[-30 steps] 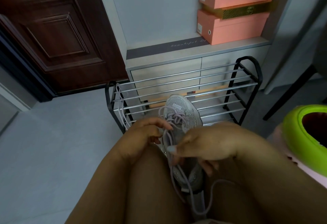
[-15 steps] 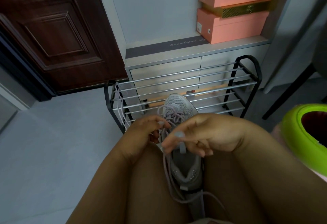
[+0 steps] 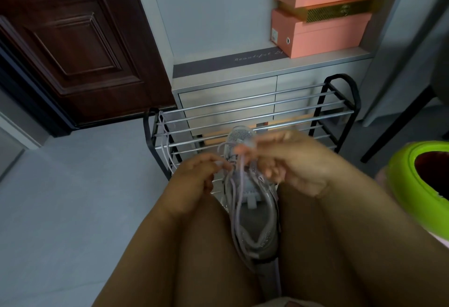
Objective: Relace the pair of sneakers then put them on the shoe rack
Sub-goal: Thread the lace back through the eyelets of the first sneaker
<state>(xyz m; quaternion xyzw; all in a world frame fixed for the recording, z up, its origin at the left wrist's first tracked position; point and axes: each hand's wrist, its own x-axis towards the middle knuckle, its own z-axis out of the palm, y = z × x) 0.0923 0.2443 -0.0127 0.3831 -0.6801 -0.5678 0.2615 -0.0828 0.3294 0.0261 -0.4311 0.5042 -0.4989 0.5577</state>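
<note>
Two hands [image 3: 199,175] [image 3: 291,161] pinching sneaker [image 3: 252,212] lace [image 3: 239,168], strip [image 3: 243,62] reading "Beautiful"

— How is the light?
— Dim and bluish, soft shadows only. Beyond the fingers [image 3: 245,147], the orange boxes [image 3: 323,32] catch the brightest light.
— Is it sharp?
— The right hand [image 3: 291,163] is smeared by motion blur. Straight lines bow at the frame edges, far from the fingers.

Dark wooden door [image 3: 73,47], grey floor [image 3: 60,197], pink boxes [image 3: 323,32] on cabinet [image 3: 226,93]
</note>
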